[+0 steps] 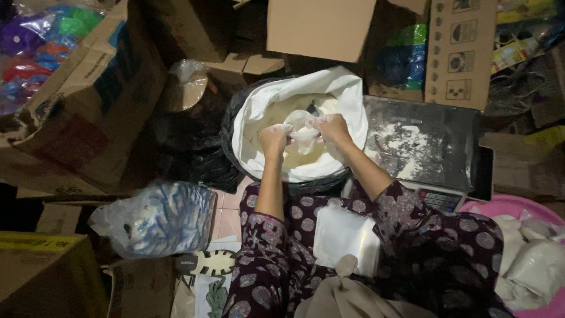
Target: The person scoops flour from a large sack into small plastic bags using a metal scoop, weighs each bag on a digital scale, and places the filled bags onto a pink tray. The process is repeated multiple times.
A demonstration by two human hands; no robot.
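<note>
Both hands are over the open white sack [347,94] of flour. The left hand [274,139] and right hand [333,127] pinch a small clear bag [303,134] between them, fingers clenched on its rim from either side. The bag hangs just above the flour. A floury scale [421,144] stands just right of the sack.

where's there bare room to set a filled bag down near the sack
Best patch: the flat scale platform right of the white sack, bare but flour-dusted. A narrow tile strip lies between the knee and the printed plastic bag. The pink basin and boxes are crowded.
</note>
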